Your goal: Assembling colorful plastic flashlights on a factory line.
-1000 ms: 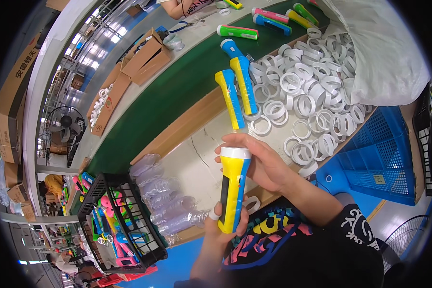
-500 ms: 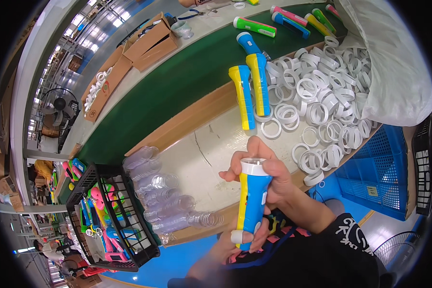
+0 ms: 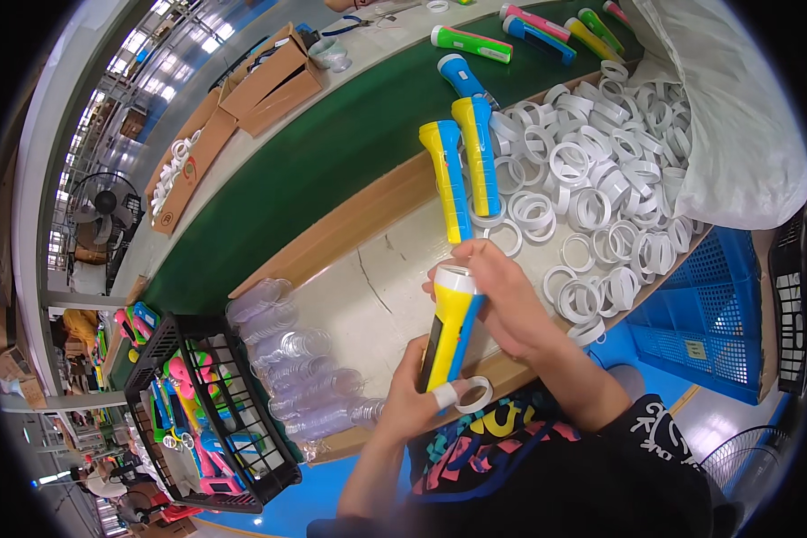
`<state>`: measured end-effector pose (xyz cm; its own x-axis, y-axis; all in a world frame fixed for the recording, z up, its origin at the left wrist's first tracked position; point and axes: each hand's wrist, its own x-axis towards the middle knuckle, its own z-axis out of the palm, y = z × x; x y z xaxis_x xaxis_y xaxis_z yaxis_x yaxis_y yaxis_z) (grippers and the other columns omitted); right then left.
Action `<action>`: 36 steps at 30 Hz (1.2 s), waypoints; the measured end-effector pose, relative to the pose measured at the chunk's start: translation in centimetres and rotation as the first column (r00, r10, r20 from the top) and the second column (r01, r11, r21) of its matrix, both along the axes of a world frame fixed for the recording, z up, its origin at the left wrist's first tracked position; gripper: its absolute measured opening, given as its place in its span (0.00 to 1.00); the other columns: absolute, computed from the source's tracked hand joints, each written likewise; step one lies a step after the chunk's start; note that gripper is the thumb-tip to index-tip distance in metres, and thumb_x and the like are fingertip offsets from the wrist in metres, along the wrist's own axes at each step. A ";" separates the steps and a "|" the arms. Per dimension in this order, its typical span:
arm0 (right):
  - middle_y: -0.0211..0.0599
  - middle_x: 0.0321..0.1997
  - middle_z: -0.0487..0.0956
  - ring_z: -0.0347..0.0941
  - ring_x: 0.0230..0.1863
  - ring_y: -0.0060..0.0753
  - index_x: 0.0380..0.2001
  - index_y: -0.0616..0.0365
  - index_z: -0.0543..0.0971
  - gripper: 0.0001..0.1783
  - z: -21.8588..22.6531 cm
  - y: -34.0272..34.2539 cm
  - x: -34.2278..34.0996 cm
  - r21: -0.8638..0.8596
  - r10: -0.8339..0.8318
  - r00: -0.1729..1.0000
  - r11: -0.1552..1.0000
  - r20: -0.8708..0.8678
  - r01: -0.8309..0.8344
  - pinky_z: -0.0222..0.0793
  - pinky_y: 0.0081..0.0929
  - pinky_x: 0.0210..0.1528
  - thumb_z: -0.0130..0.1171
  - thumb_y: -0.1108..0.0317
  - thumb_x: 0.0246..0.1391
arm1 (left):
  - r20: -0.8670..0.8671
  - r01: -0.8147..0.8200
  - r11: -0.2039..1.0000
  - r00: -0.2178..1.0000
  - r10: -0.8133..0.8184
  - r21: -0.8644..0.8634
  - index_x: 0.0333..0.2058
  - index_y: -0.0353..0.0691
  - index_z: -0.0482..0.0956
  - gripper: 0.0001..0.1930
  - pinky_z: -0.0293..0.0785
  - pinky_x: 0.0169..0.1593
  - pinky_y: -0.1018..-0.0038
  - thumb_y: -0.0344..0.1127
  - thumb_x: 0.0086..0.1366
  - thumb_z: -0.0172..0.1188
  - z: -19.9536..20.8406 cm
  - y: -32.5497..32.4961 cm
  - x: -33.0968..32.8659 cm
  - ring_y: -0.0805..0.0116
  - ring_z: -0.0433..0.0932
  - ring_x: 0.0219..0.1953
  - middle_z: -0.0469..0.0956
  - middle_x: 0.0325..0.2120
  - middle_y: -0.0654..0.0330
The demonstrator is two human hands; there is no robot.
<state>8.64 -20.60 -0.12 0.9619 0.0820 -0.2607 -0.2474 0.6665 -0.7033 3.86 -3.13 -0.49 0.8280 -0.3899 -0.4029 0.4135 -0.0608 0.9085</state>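
Observation:
A yellow and blue flashlight (image 3: 455, 316) with a white rim slants upward in front of me. My left hand (image 3: 402, 400) is closed around its lower body, with a white wrap on the thumb. A loose white ring (image 3: 475, 394) shows beside that thumb; how it is held is hidden. The fingers of my right hand (image 3: 516, 305) curl around the white head rim (image 3: 457, 280), gripping it. Just beyond, two more yellow and blue flashlights (image 3: 446, 175) (image 3: 478, 152) lean on the carton's far wall.
White rings (image 3: 592, 170) are heaped at the carton's right, beside a white plastic sack (image 3: 726, 117). Clear discs (image 3: 305, 386) lie in rows at its left. A black crate (image 3: 215, 412) of colourful toys stands left, a blue crate (image 3: 699, 314) right. More flashlights (image 3: 471, 43) lie on the green belt.
The flashlight has turned, bringing its yellow side toward me, and moved slightly up and left. My left hand has moved up with it, and the loose white ring now shows beside the thumb.

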 end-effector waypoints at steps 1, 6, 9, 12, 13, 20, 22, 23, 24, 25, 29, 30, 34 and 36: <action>0.43 0.44 0.74 0.72 0.46 0.32 0.46 0.56 0.63 0.13 -0.2 -0.7 0.2 0.091 -0.007 0.999 0.996 -0.053 0.012 0.67 0.31 0.51 0.46 0.64 0.60 | -0.272 -0.039 0.989 0.962 -0.002 -0.143 0.50 0.37 0.62 0.30 0.71 0.27 0.76 0.30 0.47 0.65 0.4 0.1 0.4 0.68 0.72 0.23 0.73 0.29 0.53; 0.41 0.42 0.73 0.71 0.44 0.33 0.40 0.61 0.71 0.15 -1.0 -3.1 0.8 -0.624 -0.011 0.993 0.777 0.121 0.085 0.67 0.31 0.44 0.57 0.63 0.53 | -0.261 -0.177 0.947 0.960 0.106 -0.267 0.47 0.38 0.64 0.23 0.67 0.22 0.80 0.30 0.53 0.61 1.1 1.2 2.9 0.73 0.71 0.22 0.74 0.30 0.57; 0.41 0.40 0.69 0.66 0.43 0.40 0.32 0.60 0.77 0.17 -2.6 -3.5 0.6 -0.869 0.306 0.921 -0.356 0.241 0.345 0.65 0.33 0.40 0.66 0.65 0.37 | -0.029 -0.263 0.963 0.965 0.262 -0.054 0.43 0.37 0.68 0.17 0.69 0.24 0.77 0.33 0.57 0.60 1.3 1.7 7.7 0.73 0.72 0.23 0.74 0.31 0.59; 0.42 0.40 0.69 0.66 0.44 0.40 0.30 0.60 0.78 0.14 -3.6 -3.8 0.9 -0.843 0.326 0.919 -0.411 0.219 0.347 0.65 0.32 0.40 0.65 0.65 0.39 | 0.260 -0.364 0.921 0.884 0.389 -0.140 0.62 0.30 0.49 0.36 0.70 0.47 0.72 0.36 0.61 0.57 1.4 2.5 12.5 0.67 0.70 0.47 0.64 0.53 0.51; 0.42 0.40 0.69 0.66 0.44 0.40 0.30 0.60 0.78 0.14 -3.9 -3.8 0.9 -0.846 0.323 0.922 -0.410 0.215 0.341 0.65 0.32 0.40 0.65 0.65 0.39 | 0.295 -0.384 0.912 0.864 0.409 -0.143 0.62 0.31 0.49 0.36 0.70 0.47 0.72 0.35 0.61 0.57 1.6 2.5 12.4 0.67 0.69 0.48 0.63 0.54 0.51; 0.46 0.41 0.69 0.69 0.40 0.42 0.31 0.60 0.75 0.11 -3.2 -4.0 0.0 -0.882 0.375 0.878 -0.244 0.297 0.402 0.67 0.30 0.38 0.62 0.68 0.43 | 0.380 0.389 0.807 0.734 -0.563 0.443 0.49 0.40 0.71 0.24 0.71 0.47 0.69 0.34 0.52 0.64 1.5 2.2 2.9 0.60 0.73 0.44 0.71 0.45 0.55; 0.49 0.40 0.70 0.73 0.35 0.42 0.33 0.61 0.71 0.11 -2.1 -3.4 0.1 -0.902 0.399 0.827 -0.001 0.396 0.432 0.69 0.28 0.36 0.58 0.69 0.47 | 0.468 0.399 0.766 0.620 -0.630 0.503 0.43 0.40 0.74 0.19 0.70 0.47 0.68 0.33 0.51 0.64 -0.4 2.0 -0.4 0.55 0.72 0.44 0.71 0.44 0.53; 0.49 0.40 0.70 0.73 0.35 0.42 0.33 0.61 0.71 0.11 -1.5 -3.2 0.2 -0.902 0.418 0.816 0.017 0.399 0.432 0.69 0.28 0.36 0.58 0.69 0.47 | 0.482 0.394 0.764 0.605 -0.634 0.510 0.40 0.39 0.76 0.16 0.70 0.47 0.68 0.32 0.51 0.64 -1.5 2.2 -1.5 0.54 0.72 0.44 0.72 0.43 0.53; 0.47 0.39 0.70 0.74 0.37 0.40 0.33 0.60 0.71 0.09 -0.7 -3.1 0.1 -0.927 0.384 0.859 0.294 0.339 0.234 0.70 0.29 0.37 0.56 0.68 0.51 | 0.484 0.364 0.805 0.657 -0.579 0.469 0.35 0.37 0.77 0.12 0.71 0.45 0.66 0.31 0.51 0.64 -1.4 2.0 -1.9 0.54 0.72 0.43 0.72 0.41 0.52; 0.44 0.38 0.71 0.74 0.40 0.37 0.33 0.59 0.70 0.08 -0.3 -2.9 -0.1 -0.839 0.371 0.892 0.545 0.258 0.016 0.70 0.30 0.38 0.54 0.67 0.54 | 0.535 0.226 0.830 0.672 -0.512 0.510 0.35 0.37 0.77 0.11 0.71 0.45 0.66 0.32 0.51 0.64 -1.4 2.0 -1.9 0.53 0.72 0.43 0.72 0.41 0.51; 0.45 0.42 0.75 0.75 0.43 0.39 0.38 0.60 0.69 0.14 0.3 -1.9 -0.9 0.082 0.176 0.984 0.981 -0.008 -0.175 0.71 0.30 0.40 0.42 0.59 0.63 | 0.637 -0.123 0.755 0.633 -0.440 0.644 0.38 0.34 0.76 0.18 0.71 0.45 0.64 0.38 0.51 0.65 -0.8 2.0 -1.1 0.51 0.71 0.44 0.71 0.42 0.48; 0.49 0.44 0.75 0.75 0.43 0.40 0.40 0.60 0.69 0.16 -0.3 -1.8 -1.3 0.182 0.164 0.986 0.970 -0.008 -0.160 0.72 0.30 0.41 0.41 0.57 0.63 | 0.620 -0.172 0.693 0.628 -0.470 0.700 0.40 0.33 0.75 0.20 0.71 0.45 0.64 0.40 0.51 0.65 -0.4 2.3 -0.9 0.50 0.71 0.45 0.71 0.43 0.48; 0.57 0.47 0.74 0.73 0.46 0.46 0.30 0.57 0.73 0.21 -2.7 -0.8 -2.5 0.407 0.179 0.973 0.907 -0.146 -0.106 0.72 0.33 0.42 0.35 0.55 0.64 | 0.233 -0.047 0.266 0.640 -0.732 0.963 0.32 0.44 0.79 0.13 0.65 0.44 0.65 0.40 0.46 0.67 1.0 7.1 -2.5 0.57 0.71 0.37 0.74 0.34 0.55; 0.57 0.46 0.74 0.74 0.46 0.45 0.29 0.57 0.73 0.21 -3.1 -0.4 -2.7 0.427 0.187 0.972 0.898 -0.140 -0.111 0.72 0.33 0.43 0.35 0.54 0.64 | 0.255 0.086 0.408 0.659 -0.708 0.909 0.31 0.44 0.80 0.11 0.66 0.43 0.65 0.38 0.47 0.66 -0.3 8.4 -2.0 0.56 0.71 0.37 0.74 0.33 0.55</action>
